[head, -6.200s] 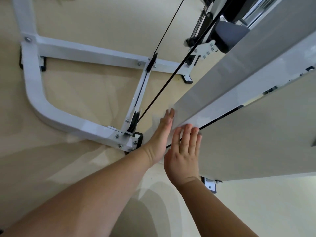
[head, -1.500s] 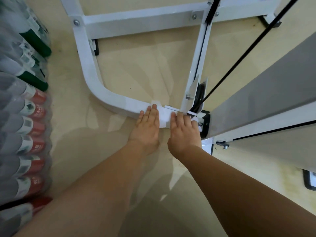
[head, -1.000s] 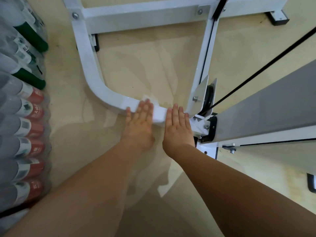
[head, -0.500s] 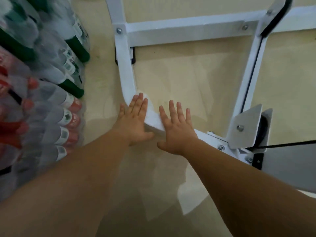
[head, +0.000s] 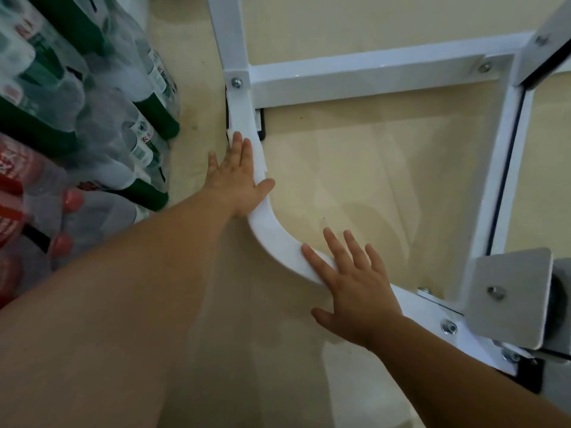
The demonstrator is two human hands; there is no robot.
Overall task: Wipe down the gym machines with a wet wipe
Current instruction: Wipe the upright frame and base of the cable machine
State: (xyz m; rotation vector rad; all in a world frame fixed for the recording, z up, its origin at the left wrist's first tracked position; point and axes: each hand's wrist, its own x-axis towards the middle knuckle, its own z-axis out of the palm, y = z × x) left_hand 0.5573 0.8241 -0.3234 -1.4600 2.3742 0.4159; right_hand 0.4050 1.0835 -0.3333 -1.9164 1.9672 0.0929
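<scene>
Head view, single frame.

Landmark: the curved white-painted metal base tube [head: 273, 239] of the gym machine, lying on the glossy beige floor [head: 355, 180].

- My left hand [head: 234, 177] lies flat on the tube just past the bend, on the stretch running up toward the bolted joint. The fingers are straight and close together, and the thumb is stretched across the tube's top face. Nothing is curled or pinched; the palm presses down.
- The thin white wet wipe [head: 259, 159] sits between that palm and the tube. Only its crumpled edges show, one at my fingertips and one along the inner side of the tube. The rest is hidden under the hand and is hard to tell from the white paint.
- My right hand [head: 355, 282] rests on the tube on the other side of the bend. The fingers are spread and straight, reaching over the tube toward the floor inside the frame. It holds nothing.
- A silver hex bolt [head: 236, 83] sits on the tube beyond my left fingertips, where a straight white crossbar [head: 370, 72] joins it.
- A black rubber foot [head: 262, 125] shows under the tube beside that joint.
- A flat grey metal bracket plate [head: 509, 295] stands off the tube's far-right end.
- Shrink-wrapped packs of plastic bottles with green and red labels [head: 92, 118] are stacked outside the tube, near my left forearm.
</scene>
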